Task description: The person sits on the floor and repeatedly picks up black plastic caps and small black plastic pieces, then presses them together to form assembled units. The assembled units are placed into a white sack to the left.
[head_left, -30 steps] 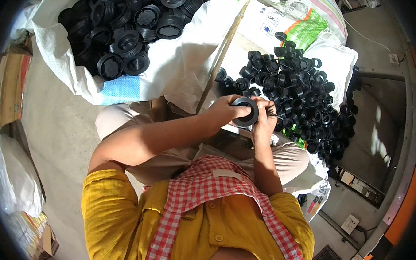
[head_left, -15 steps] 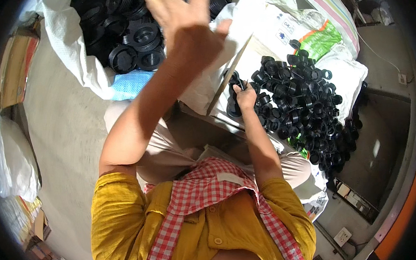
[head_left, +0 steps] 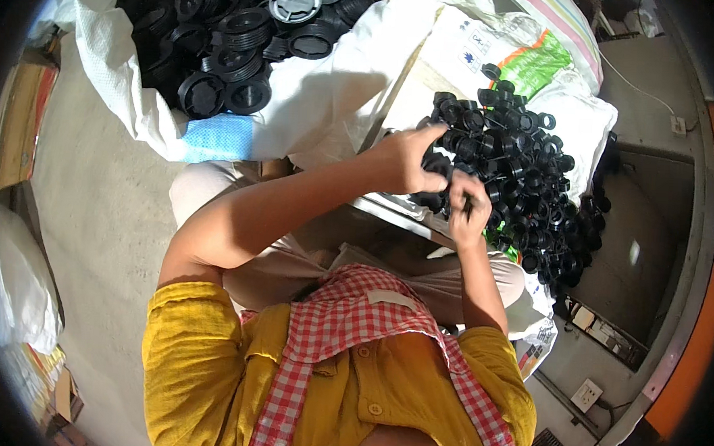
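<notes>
Through the head view I see the left hand (head_left: 405, 159) at the near-left edge of a heap of small, round, black plastic pieces (head_left: 510, 142), which is spread on white printed plastic sacking (head_left: 442, 54). Its grip stands wide, thumb and fingers apart, with black in the gap; I can't tell whether anything is held. The right hand (head_left: 469, 203) is just beside it, fingers curled and blurred, so I can't tell its hold either. I'd expect these pieces to be light, stiff, hard to break and a little slippery. I'd pinch one across its outer rim, thumb opposite forefinger, squeezing gently.
</notes>
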`<state>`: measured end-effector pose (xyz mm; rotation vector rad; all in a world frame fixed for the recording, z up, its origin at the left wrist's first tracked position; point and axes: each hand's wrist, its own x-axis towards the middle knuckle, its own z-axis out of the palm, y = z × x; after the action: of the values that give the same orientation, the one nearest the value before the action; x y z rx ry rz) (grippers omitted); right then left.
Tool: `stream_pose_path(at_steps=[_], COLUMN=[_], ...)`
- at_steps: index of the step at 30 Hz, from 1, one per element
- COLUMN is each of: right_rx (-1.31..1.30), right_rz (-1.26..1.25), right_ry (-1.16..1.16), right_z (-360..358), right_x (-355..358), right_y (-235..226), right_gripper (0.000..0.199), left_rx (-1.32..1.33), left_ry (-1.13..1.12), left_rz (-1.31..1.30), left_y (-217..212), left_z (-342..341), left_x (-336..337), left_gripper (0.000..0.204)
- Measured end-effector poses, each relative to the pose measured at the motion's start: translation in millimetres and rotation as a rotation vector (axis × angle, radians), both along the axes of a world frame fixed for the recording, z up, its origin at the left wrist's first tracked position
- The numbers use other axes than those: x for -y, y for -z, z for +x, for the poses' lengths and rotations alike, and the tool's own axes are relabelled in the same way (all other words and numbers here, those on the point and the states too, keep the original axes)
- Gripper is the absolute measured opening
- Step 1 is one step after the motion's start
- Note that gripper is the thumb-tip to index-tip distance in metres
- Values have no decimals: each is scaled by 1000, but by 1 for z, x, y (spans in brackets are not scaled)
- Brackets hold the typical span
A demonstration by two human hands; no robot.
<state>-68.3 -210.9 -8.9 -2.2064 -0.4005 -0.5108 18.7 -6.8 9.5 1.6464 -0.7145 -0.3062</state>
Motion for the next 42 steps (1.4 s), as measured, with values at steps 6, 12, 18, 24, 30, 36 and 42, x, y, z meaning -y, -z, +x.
stream_pose_path(at_steps=[6, 12, 18, 24, 30, 36, 42], right_rx=[-435, -1407, -843, -596, -375, -348, -702], right_rz=[-94, 767, 1505, 1409, 773, 658, -174], right_ry=[-113, -199, -709, 214, 395, 837, 643], right_z=[-41, -48, -52, -10, 24, 74, 72], right_x=[-15, -1, 19, -34, -49, -9, 19], right_y=[-46, -44, 3, 10, 22, 92, 163], right_gripper=[27, 21, 21, 18, 32, 21, 35], left_rx=[-20, 957, -259, -823, 600, 800, 772], left_ry=[319, 459, 314, 268, -24, -321, -941], left_rz=[62, -19, -60, -371, 311, 412, 721], left_y=[12, -14, -46, 12, 0, -67, -115], left_z=[-33, -24, -10, -44, -31, 6, 69], left_x=[-3, -5, -11, 9, 7, -4, -88], left_gripper=[17, 3, 29, 64, 38, 31, 72])
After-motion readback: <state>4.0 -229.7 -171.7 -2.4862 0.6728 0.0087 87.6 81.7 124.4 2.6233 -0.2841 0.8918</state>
